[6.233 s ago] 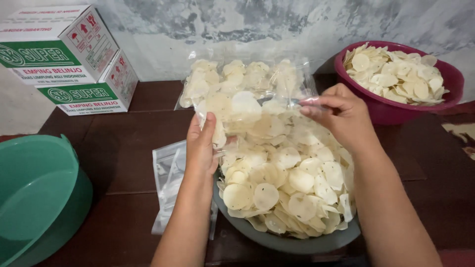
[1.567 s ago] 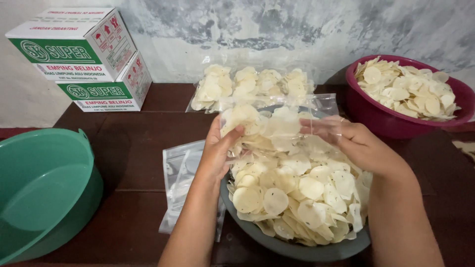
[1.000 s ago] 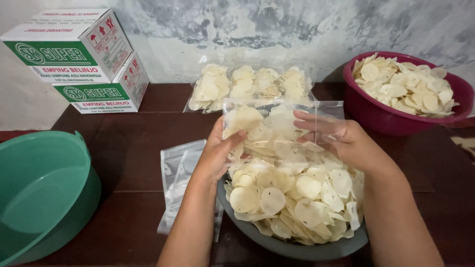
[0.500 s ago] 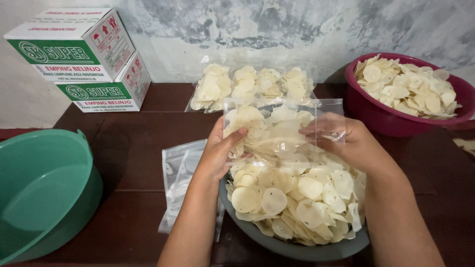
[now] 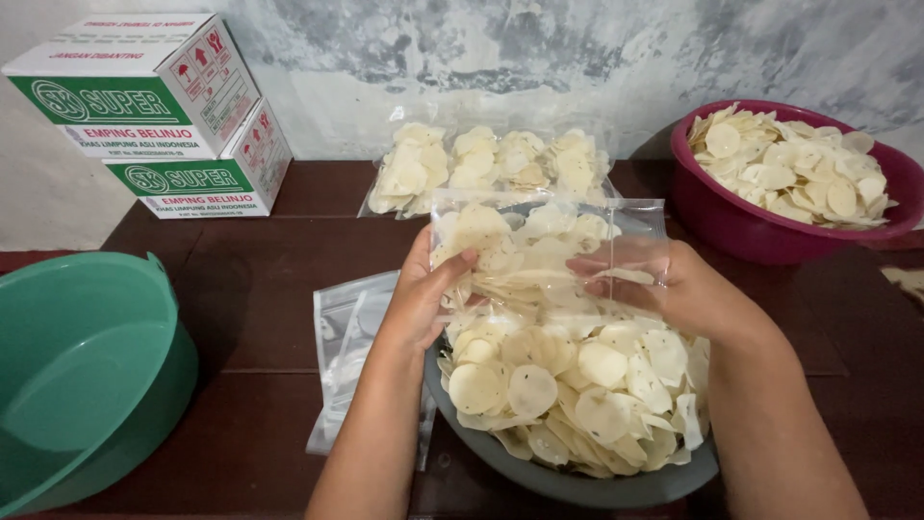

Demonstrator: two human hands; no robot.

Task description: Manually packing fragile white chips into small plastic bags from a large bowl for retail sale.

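Spanning a dark wooden table [image 5: 250, 289] against a mottled wall [image 5: 539, 58], both hands' fingers [image 5: 460, 265] pinch a clear bag [image 5: 549, 250].

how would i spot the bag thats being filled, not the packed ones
Start at the grey basin heaped with pale round chips at the near edge of the dark table. The clear bag is held upright above it between the left hand and right hand. Unlike the filled packs lying by the wall, it is open.

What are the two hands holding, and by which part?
Both hold a clear plastic bag above the grey bowl: left hand at its left edge, right hand at its right side.
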